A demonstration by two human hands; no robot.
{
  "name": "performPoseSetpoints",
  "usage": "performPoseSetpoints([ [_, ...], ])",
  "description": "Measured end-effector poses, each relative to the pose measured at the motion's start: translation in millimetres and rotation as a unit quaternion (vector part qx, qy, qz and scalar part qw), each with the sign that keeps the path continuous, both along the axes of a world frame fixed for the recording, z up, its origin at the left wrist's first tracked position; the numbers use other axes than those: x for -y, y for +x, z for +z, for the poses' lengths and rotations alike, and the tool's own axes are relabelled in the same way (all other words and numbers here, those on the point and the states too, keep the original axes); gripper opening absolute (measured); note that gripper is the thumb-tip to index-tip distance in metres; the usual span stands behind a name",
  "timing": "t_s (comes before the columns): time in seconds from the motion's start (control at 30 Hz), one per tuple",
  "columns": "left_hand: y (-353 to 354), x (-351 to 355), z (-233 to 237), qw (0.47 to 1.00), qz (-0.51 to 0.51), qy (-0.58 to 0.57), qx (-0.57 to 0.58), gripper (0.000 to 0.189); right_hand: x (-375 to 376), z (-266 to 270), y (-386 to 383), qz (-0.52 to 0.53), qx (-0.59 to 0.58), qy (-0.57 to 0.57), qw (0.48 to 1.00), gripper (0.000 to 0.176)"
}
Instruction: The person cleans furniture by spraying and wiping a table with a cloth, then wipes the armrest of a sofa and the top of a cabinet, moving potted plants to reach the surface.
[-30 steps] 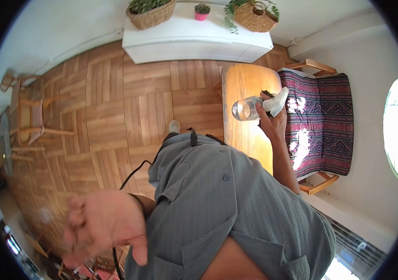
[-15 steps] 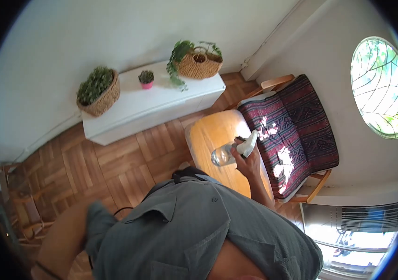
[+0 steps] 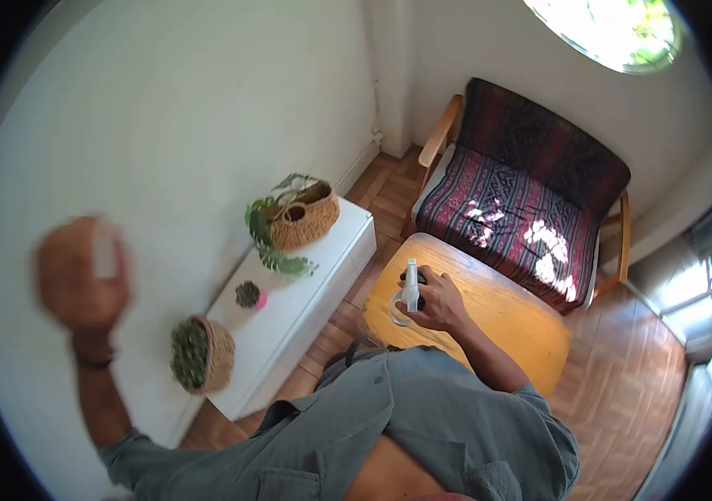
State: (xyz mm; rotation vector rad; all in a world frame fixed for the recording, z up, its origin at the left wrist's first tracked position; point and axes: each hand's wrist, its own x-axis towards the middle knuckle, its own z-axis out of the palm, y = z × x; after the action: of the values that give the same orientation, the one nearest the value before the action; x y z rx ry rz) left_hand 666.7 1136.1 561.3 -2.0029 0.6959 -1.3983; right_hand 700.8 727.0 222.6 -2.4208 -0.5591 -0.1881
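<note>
My right hand (image 3: 438,299) is wrapped round the neck of a clear spray bottle (image 3: 398,310) with a white trigger head. I see the bottle from above, over the wooden table (image 3: 506,326). My left hand (image 3: 80,275) is raised at the far left, in front of the white wall (image 3: 181,108), with a dark band on its wrist. It is blurred, and its fingers look curled round a pale strip (image 3: 106,255) that I cannot make out.
A white cabinet (image 3: 306,309) along the wall bears a potted plant in a woven basket (image 3: 221,355), a small succulent in a pink pot (image 3: 261,300) and a leafy plant in another woven basket (image 3: 310,224). An armchair (image 3: 515,188) with a patterned cushion stands beyond the table.
My left arm has swung up from low at the left to in front of the wall. My right hand keeps the spray bottle, now more upright. The camera view has turned.
</note>
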Motion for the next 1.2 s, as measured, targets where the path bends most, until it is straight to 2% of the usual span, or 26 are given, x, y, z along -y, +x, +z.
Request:
performPoseSetpoints([
  [0.03, 36.9, 20.4, -32.4, 0.987, -0.097, -0.076, -0.103, 0.023, -4.5, -1.2, 4.4, -0.005, -0.001, 0.005, 1.0, 0.042],
  [0.07, 71.6, 37.6, -71.2, 0.948, -0.191, -0.158, -0.2, 0.024, -11.2, 2.9, 9.1, -0.024, -0.024, 0.015, 0.999, 0.041],
  [0.1, 97.8, 57.4, -114.3, 0.889, -0.246, -0.25, -0.296, 0.027, -17.7, 6.2, 13.3, -0.044, -0.018, 0.03, 0.998, 0.041],
  [0.13, 116.5, 75.1, -158.4, 0.801, -0.251, -0.347, -0.419, 0.032, -26.3, 8.8, 16.8, -0.063, -0.014, 0.043, 0.997, 0.041],
  [0.17, 136.7, 88.5, -203.4, 0.72, -0.246, -0.382, -0.525, 0.045, -34.6, 10.7, 21.9, -0.083, -0.011, 0.054, 0.995, 0.041],
  [0.2, 143.7, 106.1, -223.9, 0.662, -0.216, -0.341, -0.632, 0.064, -44.1, 11.5, 26.1, -0.099, 0.004, 0.072, 0.992, 0.042],
  [0.23, 155.9, 114.9, -259.9, 0.555, -0.26, -0.338, -0.714, 0.084, -55.3, 16.0, 29.0, -0.116, 0.003, 0.08, 0.99, 0.042],
  [0.27, 159.8, 122.1, -279.0, 0.519, -0.279, -0.308, -0.747, 0.097, -67.0, 22.9, 32.6, -0.129, 0.002, 0.086, 0.988, 0.043],
  [0.3, 162.5, 129.3, -285.7, 0.557, -0.326, -0.266, -0.716, 0.102, -78.6, 29.9, 38.9, -0.14, 0.006, 0.089, 0.986, 0.043],
  [0.37, 162.1, 137.8, -287.2, 0.46, -0.388, -0.337, -0.724, 0.1, -105.1, 31.6, 48.6, -0.152, -0.009, 0.059, 0.987, 0.036],
  [0.47, 186.7, 125.3, -298.1, 0.498, -0.357, -0.295, -0.733, 0.088, -133.3, 23.3, 68.3, -0.155, -0.028, 0.022, 0.987, 0.029],
  [0.57, 210.7, 108.9, -304.8, 0.478, -0.318, -0.269, -0.774, 0.073, -158.5, 7.3, 78.6, -0.169, -0.065, 0.042, 0.983, 0.025],
  [0.6, 213.0, 106.1, -306.3, 0.521, -0.338, -0.271, -0.736, 0.063, -163.7, -1.5, 79.4, -0.17, -0.058, 0.039, 0.983, 0.028],
  [0.67, 218.2, 98.8, -307.2, 0.534, -0.346, -0.276, -0.72, 0.061, -168.5, -16.1, 83.9, -0.173, -0.034, 0.032, 0.984, 0.034],
  [0.73, 224.2, 95.8, -298.6, 0.542, -0.361, -0.272, -0.708, 0.054, -168.7, 7.3, 93.7, -0.2, -0.036, 0.072, 0.977, 0.041],
  [0.8, 226.1, 91.2, -302.5, 0.461, -0.37, -0.35, -0.727, 0.051, -158.4, 29.8, 95.5, -0.216, -0.076, 0.075, 0.97, 0.054],
  [0.83, 225.0, 89.6, -305.8, 0.419, -0.371, -0.388, -0.732, 0.05, -151.0, 29.2, 93.9, -0.234, -0.081, 0.089, 0.965, 0.055],
  [0.87, 226.6, 92.8, -312.1, 0.347, -0.417, -0.436, -0.718, 0.049, -142.5, 27.7, 90.8, -0.25, -0.088, 0.104, 0.959, 0.056],
  [0.9, 229.6, 89.4, -302.3, 0.39, -0.383, -0.417, -0.726, 0.053, -134.0, 25.6, 86.3, -0.265, -0.095, 0.12, 0.952, 0.057],
  [0.97, 227.6, 93.7, -284.6, 0.346, -0.39, -0.469, -0.713, 0.056, -112.7, 14.4, 73.7, -0.293, -0.105, 0.2, 0.929, 0.057],
  [1.03, 221.2, 91.0, -267.7, 0.36, -0.389, -0.491, -0.691, 0.06, -91.1, -7.1, 63.3, -0.328, -0.113, 0.274, 0.897, 0.054],
  [1.13, 207.8, 76.7, -264.6, 0.415, -0.358, -0.51, -0.663, 0.06, -55.4, -51.5, 56.2, -0.386, -0.112, 0.272, 0.875, 0.049],
  [1.2, 193.9, 68.6, -263.8, 0.447, -0.319, -0.532, -0.644, 0.059, -34.4, -67.3, 61.5, -0.394, -0.116, 0.325, 0.852, 0.045],
])
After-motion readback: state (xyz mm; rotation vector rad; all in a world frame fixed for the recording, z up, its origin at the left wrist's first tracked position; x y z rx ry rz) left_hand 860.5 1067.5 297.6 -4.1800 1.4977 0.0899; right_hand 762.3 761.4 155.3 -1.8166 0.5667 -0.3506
